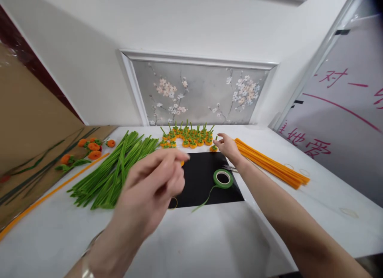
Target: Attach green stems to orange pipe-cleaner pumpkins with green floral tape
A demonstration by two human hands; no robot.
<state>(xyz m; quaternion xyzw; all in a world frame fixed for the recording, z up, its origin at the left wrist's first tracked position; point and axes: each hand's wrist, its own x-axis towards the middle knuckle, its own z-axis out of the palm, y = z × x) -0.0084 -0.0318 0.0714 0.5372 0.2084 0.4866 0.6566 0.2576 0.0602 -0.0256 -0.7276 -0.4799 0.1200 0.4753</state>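
White tabletop [170,238] bears fuzzy, round flowers [193,142] near right fingers [222,135]

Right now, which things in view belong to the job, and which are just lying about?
Likely in the job:
orange flower head at the right hand
matching flower heads behind the black mat
green tape roll
green chenille stems
orange chenille stems

Probably just lying about:
orange flowers, far left
brown cardboard

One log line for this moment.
left hand: raised, grip unclear | right hand: at orange flower, contact unclear | green tape: on black mat | green stems: heaped, left of mat
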